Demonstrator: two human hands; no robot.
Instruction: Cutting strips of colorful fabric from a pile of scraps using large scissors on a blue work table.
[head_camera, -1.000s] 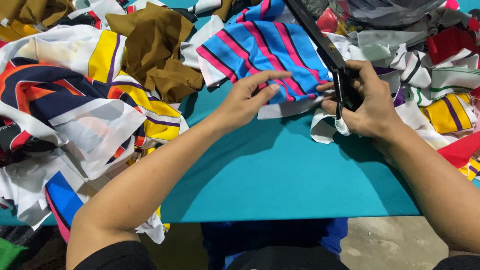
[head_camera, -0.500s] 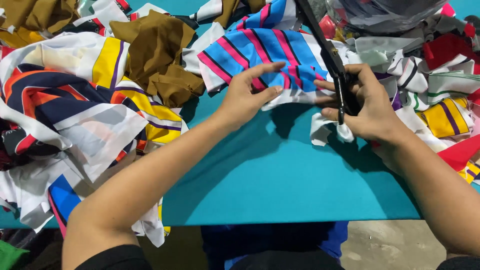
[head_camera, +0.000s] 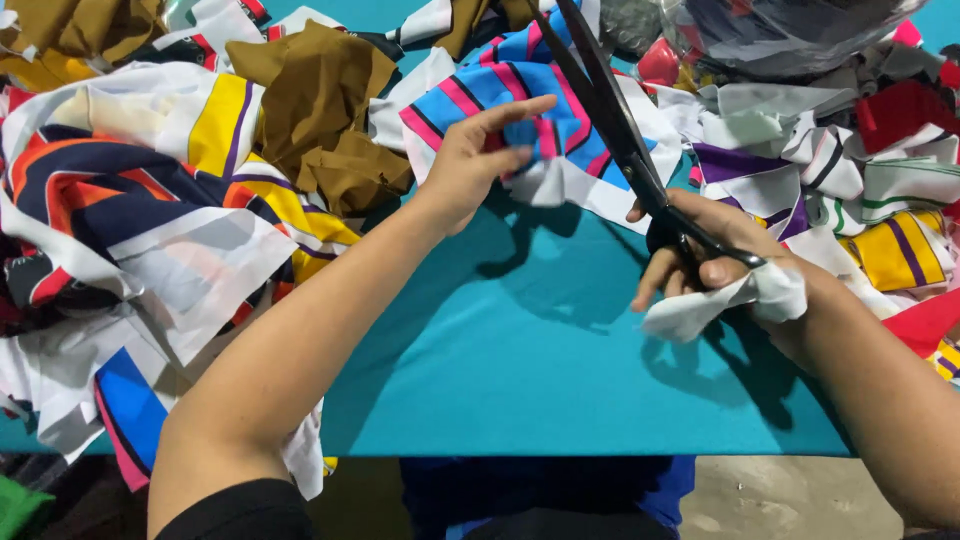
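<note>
While the left hand (head_camera: 470, 165) pinches striped blue cloth (head_camera: 520, 100), the right hand (head_camera: 715, 250) grips black scissors (head_camera: 610, 120) and a white scrap (head_camera: 720, 300)

My left hand (head_camera: 475, 160): lifted striped cloth (head_camera: 540, 110) off table. My right hand (head_camera: 720, 260): scissors (head_camera: 620, 130) raised, white scrap (head_camera: 715, 300) now hanging beneath.

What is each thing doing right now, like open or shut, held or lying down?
Scissors: held, blades nearly shut.
Right hand: gripping scissors and a white scrap.
Left hand: pinching the striped blue cloth, lifted.
Brown cloth: crumpled, lying loose.
Teal table: partly covered.
</note>
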